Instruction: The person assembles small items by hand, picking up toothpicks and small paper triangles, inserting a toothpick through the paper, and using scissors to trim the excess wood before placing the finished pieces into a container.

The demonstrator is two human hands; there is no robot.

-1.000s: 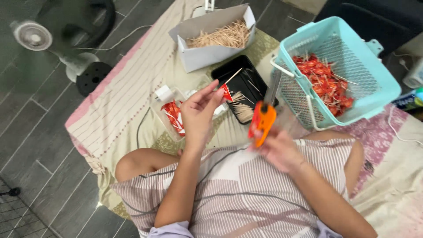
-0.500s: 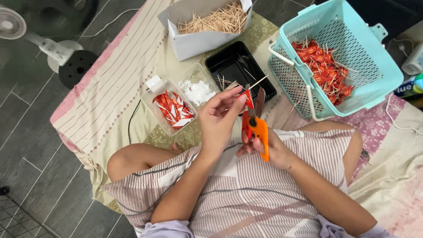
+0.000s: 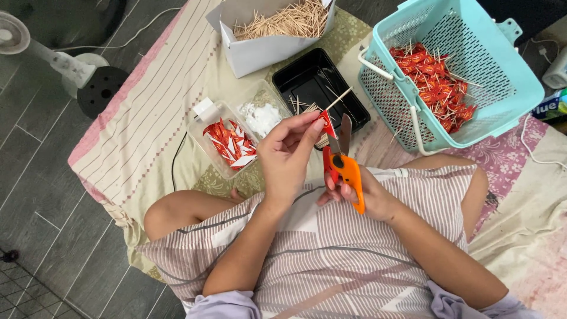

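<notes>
My left hand [image 3: 287, 152] pinches a thin wooden stick with a small red paper flag [image 3: 328, 123] on it, held up over my lap. My right hand [image 3: 360, 192] grips orange-handled snips [image 3: 344, 165], whose blades stand apart right beside the red flag. Both hands are close together above my striped clothing. A clear tray [image 3: 217, 155] of red paper pieces lies just left of my left hand.
A teal basket [image 3: 505, 88] with several finished red flags on sticks sits at the upper right. A white box [image 3: 260, 50] of plain wooden sticks and a black tray [image 3: 307, 77] lie ahead. A fan base [image 3: 97, 88] stands on the tiled floor at left.
The hands have come together: the snips swung from pointing down to upright, blades at the red flag. The view shifted slightly.
</notes>
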